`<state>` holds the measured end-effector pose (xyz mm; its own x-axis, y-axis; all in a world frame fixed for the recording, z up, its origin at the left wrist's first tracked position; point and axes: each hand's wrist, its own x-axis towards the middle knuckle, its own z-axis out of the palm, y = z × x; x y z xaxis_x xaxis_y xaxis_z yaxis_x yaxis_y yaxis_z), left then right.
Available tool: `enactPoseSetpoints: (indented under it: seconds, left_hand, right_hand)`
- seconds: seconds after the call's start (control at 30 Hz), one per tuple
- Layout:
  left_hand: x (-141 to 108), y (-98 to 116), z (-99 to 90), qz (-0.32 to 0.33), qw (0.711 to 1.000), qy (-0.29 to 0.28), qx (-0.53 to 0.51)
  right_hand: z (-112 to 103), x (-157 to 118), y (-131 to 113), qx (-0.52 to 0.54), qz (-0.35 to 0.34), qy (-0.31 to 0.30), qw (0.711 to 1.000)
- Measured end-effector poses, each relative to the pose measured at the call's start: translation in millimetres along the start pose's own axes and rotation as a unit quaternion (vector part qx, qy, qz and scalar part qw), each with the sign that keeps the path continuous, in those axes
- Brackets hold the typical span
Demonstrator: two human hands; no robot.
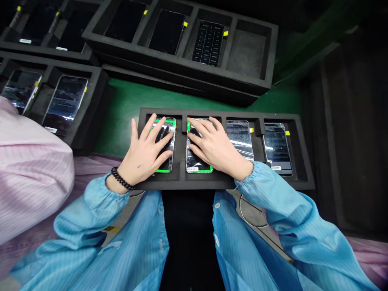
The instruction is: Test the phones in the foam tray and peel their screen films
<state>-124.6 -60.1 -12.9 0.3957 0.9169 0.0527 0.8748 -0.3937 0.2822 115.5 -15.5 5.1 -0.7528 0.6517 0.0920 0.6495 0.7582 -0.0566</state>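
A black foam tray (180, 181) lies in front of me with several phones in its compartments. My left hand (147, 149) spreads its fingers over the leftmost phone (166, 166), whose lit screen has a green border. Over the second phone (198, 165), also green-bordered, my right hand (210, 143) rests with fingers apart. Each hand covers part of the screen below it. To the right, a third phone (239, 135) and a fourth phone (276, 145) show lines of text, and yellow tabs stick out at their edges.
Behind, a stacked foam tray (182, 66) holds dark phones and one phone with a lit button grid (207, 42). More phones sit in a tray (100, 87) at the left. A person's pink sleeve (33, 161) is close on my left. The table (127, 95) is green.
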Motion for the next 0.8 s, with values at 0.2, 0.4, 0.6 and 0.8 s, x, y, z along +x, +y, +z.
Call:
enactPoseSetpoints:
  seconds: [0.2, 0.4, 0.6, 0.8]
  left_hand:
    - [-28, 7, 3.4, 0.009, 1.000, 0.001, 0.012]
    - [-44, 13, 5.6, 0.029, 0.999, 0.011, 0.038]
    - [-41, 11, 5.8, 0.030, 0.999, 0.017, 0.024]
    - [5, 0, 7.1, 0.003, 1.000, 0.011, 0.023]
  right_hand:
    - [1, -20, -13, 0.003, -0.024, 0.010, 1.000]
    - [-2, -35, -25, 0.035, -0.031, 0.008, 0.999]
    - [0, -37, -26, 0.035, -0.032, 0.010, 0.999]
    - [4, -17, -14, 0.013, -0.009, 0.011, 1.000]
